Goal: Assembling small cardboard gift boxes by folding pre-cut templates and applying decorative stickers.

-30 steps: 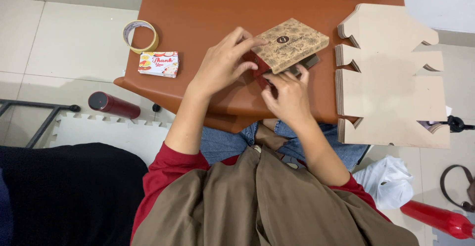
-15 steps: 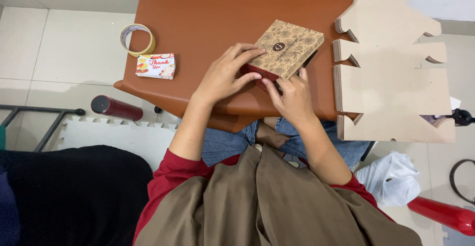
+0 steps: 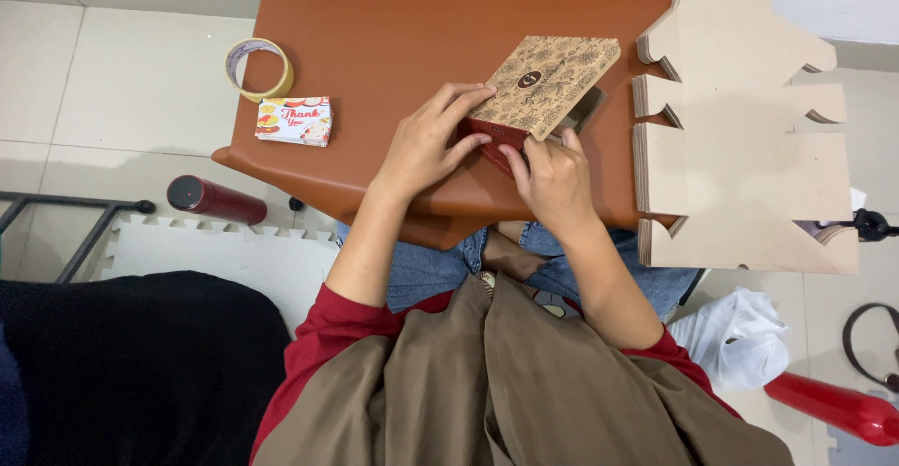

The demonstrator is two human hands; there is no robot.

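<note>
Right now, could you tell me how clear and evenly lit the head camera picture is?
Head view: even, soft light, no glare on the brown table; only faint shadows under the left hand and right hand; the patterned box is sharp; the table's edges bow slightly from lens distortion.

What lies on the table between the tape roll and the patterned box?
In the head view, between the tape roll and the patterned box lies only bare brown table; the small card stack sits below.

One patterned box [image 3: 546,85], one tape roll [image 3: 258,69], one card stack [image 3: 294,121], one flat cardboard stack [image 3: 740,138], two red bottles [image 3: 215,199].
</note>
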